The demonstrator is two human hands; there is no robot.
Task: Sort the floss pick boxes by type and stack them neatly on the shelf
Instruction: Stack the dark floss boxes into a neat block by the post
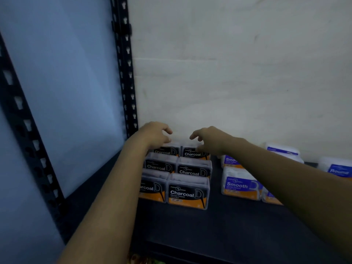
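The near rack upright and the rear rack upright, both black and slotted, stand at the left with a pale side panel between them. The dark shelf board meets a white back wall.

The left hand hovers over the back left Charcoal box. Its fingers are loosely curled and grasp nothing. Contact with the box top cannot be confirmed.

The Charcoal boxes form a block of two columns and three rows at the left end of the shelf, labels facing forward:
- the front left Charcoal box and the front right Charcoal box;
- the middle left Charcoal box and the middle right Charcoal box;
- the back row, against the wall.

The right hand is over the back right Charcoal box. Its fingers are relaxed and part-curled, with the thumb tip at the box top. No grasp is visible.

Apart from this block, to the right, the front Smooth box stands before the rear Smooth box. The right forearm partly covers a further blue-labelled box. A white box lies near the wall. The Round box sits at the right edge.
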